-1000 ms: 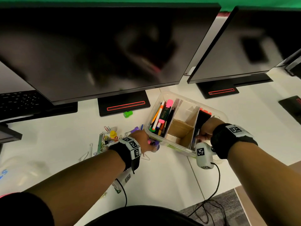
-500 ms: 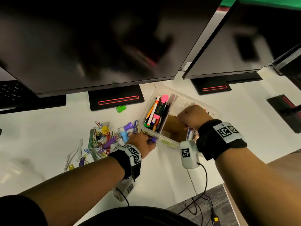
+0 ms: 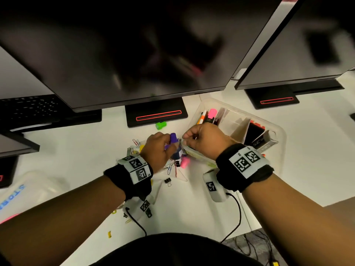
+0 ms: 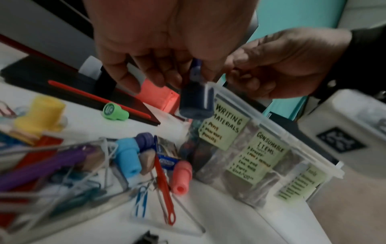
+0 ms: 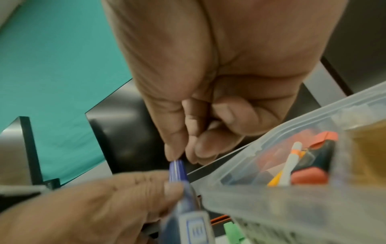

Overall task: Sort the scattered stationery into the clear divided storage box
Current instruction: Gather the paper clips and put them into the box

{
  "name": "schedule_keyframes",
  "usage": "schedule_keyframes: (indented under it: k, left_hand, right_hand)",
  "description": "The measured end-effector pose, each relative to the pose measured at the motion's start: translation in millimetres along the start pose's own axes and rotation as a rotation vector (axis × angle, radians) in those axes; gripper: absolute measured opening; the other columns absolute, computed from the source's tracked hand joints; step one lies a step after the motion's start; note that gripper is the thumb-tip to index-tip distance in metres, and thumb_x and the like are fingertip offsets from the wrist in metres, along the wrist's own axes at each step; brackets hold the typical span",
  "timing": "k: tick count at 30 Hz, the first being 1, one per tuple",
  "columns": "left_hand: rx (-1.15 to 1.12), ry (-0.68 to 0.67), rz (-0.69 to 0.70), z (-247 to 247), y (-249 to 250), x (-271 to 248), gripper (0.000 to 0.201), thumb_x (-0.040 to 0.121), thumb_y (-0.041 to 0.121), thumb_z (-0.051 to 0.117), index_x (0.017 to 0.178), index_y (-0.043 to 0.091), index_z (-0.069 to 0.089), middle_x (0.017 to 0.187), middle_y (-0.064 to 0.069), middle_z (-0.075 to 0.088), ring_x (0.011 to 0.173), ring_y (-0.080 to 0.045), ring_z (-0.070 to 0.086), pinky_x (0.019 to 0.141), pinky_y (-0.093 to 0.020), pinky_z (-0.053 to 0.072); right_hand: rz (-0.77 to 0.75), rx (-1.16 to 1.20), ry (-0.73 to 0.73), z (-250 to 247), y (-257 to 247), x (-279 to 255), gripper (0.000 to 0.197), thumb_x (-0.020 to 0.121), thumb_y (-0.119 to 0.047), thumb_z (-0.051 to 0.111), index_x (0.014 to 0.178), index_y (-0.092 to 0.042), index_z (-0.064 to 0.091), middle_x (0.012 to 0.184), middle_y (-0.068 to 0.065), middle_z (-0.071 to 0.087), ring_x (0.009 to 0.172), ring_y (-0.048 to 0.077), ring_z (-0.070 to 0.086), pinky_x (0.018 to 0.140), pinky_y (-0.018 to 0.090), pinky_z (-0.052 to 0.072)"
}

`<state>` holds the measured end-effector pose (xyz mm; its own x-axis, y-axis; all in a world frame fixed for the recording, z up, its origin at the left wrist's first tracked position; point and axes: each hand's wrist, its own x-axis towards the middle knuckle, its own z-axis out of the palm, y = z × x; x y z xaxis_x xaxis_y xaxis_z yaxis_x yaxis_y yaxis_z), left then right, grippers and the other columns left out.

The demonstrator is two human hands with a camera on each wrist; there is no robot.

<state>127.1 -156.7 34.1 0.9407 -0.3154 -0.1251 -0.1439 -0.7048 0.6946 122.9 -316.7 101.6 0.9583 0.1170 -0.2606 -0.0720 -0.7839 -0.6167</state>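
My left hand (image 3: 158, 148) grips the blue ink bottle (image 4: 196, 100), roughly upright with its cap end up, just outside the near-left corner of the clear divided box (image 3: 277, 131). My right hand (image 3: 203, 140) pinches the cap tip from directly above. I judge the box lies to the right.

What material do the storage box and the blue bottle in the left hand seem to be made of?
Storage box: probably clear, slightly cloudy plastic; the paper labels and contents show through its wall, and the rim looks moulded. Blue bottle: likely smooth plastic with a soft sheen, pinched by the left hand; blur leaves it uncertain.
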Motion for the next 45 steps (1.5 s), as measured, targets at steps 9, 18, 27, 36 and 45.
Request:
schedule_keyframes:
  k: [9,18,27,36,45]
  left_hand:
    - [-0.022,-0.096,0.088,-14.8,21.7,-10.5,0.022,0.096,0.026,0.045,0.109,0.009,0.046,0.089,-0.003,0.060,0.075,-0.019,0.058,0.061,-0.022,0.044]
    - [-0.026,0.034,0.351,1.3,34.9,-13.2,0.006,0.091,0.024,0.052,0.086,0.021,0.052,0.078,0.014,0.048,0.063,-0.005,0.050,0.057,-0.019,0.039]
    - [0.602,-0.697,0.661,67.2,8.3,-17.7,0.041,0.091,0.038,0.050,0.130,0.029,0.042,0.130,0.001,0.046,0.117,-0.019,0.046,0.089,-0.036,0.049]
    - [0.691,-0.812,0.613,88.6,7.1,-21.8,0.034,0.093,0.015,0.050,0.127,0.022,0.046,0.127,-0.004,0.047,0.117,-0.021,0.046,0.089,-0.035,0.048]
    - [0.638,-0.684,0.549,72.1,-5.8,-19.3,0.035,0.095,0.020,0.047,0.129,0.022,0.045,0.129,-0.003,0.048,0.118,-0.021,0.047,0.094,-0.036,0.047]
  right_hand:
    - [-0.015,0.267,-0.005,4.9,-13.2,-0.7,0.014,0.080,-0.022,0.072,0.090,-0.013,0.068,0.071,0.007,0.062,0.063,0.015,0.057,0.073,0.036,0.054]
    - [0.125,0.416,0.162,-56.1,21.4,-37.3,0.010,0.084,-0.011,0.068,0.077,-0.007,0.064,0.055,0.006,0.059,0.037,0.004,0.050,0.040,0.016,0.045]
    - [0.403,-0.273,0.063,-99.9,69.2,-63.0,0.014,0.072,-0.013,0.069,0.062,-0.014,0.059,0.065,0.003,0.062,0.060,0.017,0.055,0.053,0.021,0.038]
    - [0.610,-0.623,-0.218,-69.3,89.4,-54.6,0.019,0.070,-0.014,0.077,0.083,-0.007,0.065,0.086,0.009,0.069,0.080,0.022,0.063,0.071,0.026,0.051]
    - [0.625,-0.606,-0.137,-66.9,84.4,-44.1,0.022,0.086,-0.016,0.058,0.103,-0.003,0.063,0.088,0.009,0.067,0.089,0.026,0.064,0.078,0.032,0.052]
